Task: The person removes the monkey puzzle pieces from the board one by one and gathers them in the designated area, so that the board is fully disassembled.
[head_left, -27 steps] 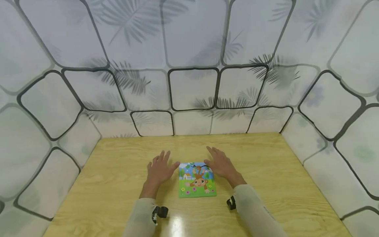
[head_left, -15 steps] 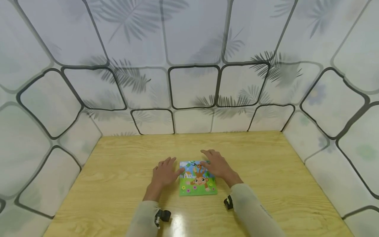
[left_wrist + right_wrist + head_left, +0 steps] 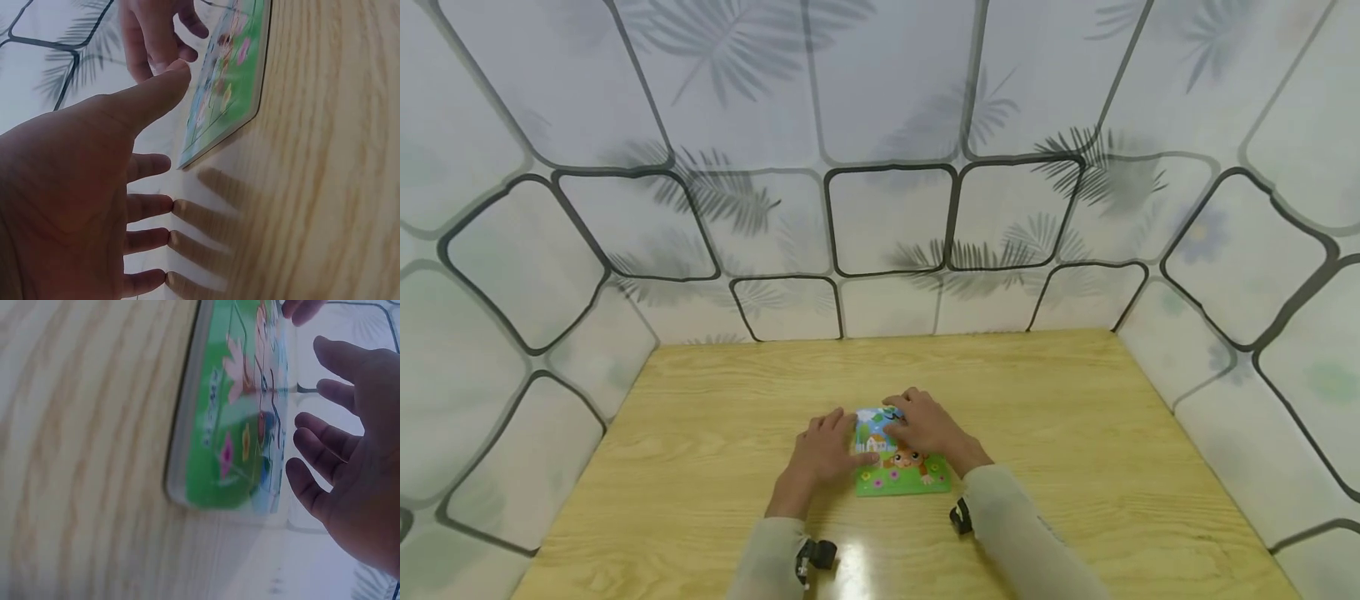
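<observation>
A square jigsaw puzzle point(image 3: 891, 483) with a monkey, a house and flowers lies flat on the table; thin curved piece lines show on it in the right wrist view. My left hand point(image 3: 822, 457) is at its left edge, thumb reaching over the picture. In the left wrist view that hand's fingertips point(image 3: 164, 204) come down at the tabletop beside the puzzle. My right hand point(image 3: 923, 425) hovers over the upper right part, fingers loosely bent, hiding some of the monkey. Nothing is held in either hand.
The wooden table point(image 3: 700, 467) spreads around the puzzle on all sides. A patterned fabric wall point(image 3: 887, 225) rises behind the table, with more of it on the left and right. Small black cameras point(image 3: 822, 553) sit at both wrists.
Both hands have come inward over the puzzle. The right hand moved left across its upper part, and the left hand moved right, its thumb now over the picture. The puzzle lies almost where it was.
</observation>
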Action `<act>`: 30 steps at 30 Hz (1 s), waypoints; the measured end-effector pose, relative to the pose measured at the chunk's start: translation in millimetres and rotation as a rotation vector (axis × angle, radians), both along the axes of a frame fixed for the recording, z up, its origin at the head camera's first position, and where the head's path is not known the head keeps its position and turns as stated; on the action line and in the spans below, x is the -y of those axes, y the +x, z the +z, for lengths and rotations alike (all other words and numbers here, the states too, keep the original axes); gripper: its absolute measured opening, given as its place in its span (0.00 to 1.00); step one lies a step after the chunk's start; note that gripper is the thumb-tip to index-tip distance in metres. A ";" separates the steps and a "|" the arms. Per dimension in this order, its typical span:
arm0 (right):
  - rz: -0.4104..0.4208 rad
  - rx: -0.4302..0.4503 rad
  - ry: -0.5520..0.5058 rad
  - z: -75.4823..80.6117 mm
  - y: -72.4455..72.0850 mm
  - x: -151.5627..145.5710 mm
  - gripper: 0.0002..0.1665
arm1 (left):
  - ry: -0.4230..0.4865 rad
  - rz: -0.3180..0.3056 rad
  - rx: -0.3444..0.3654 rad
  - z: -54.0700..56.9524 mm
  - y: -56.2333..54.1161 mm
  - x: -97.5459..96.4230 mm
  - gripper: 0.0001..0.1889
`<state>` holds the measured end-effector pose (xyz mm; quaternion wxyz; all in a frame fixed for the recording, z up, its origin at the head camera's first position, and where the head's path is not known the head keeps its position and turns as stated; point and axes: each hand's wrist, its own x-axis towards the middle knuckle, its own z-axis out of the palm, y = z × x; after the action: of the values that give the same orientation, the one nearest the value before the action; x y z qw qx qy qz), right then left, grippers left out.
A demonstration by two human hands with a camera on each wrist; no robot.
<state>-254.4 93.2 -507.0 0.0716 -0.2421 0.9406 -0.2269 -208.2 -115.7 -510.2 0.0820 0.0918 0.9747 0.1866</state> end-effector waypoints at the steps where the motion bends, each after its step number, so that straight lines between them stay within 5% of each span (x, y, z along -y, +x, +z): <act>1: 0.009 -0.003 0.007 -1.2 -0.3 2.0 0.29 | -0.001 -0.004 -0.004 -0.4 0.8 -0.1 0.45; 15: 0.044 -0.016 0.085 -3.8 -2.4 22.2 0.29 | -0.005 -0.004 -0.023 -6.1 6.6 -2.5 0.46; 30: 0.063 0.094 0.173 5.8 -14.4 36.6 0.27 | -0.012 0.011 -0.036 -4.1 7.3 -4.4 0.46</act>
<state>-268.8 56.6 -501.2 0.1433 -0.2534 0.9443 -0.1535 -200.9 -111.3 -514.3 0.0639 0.0896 0.9776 0.1793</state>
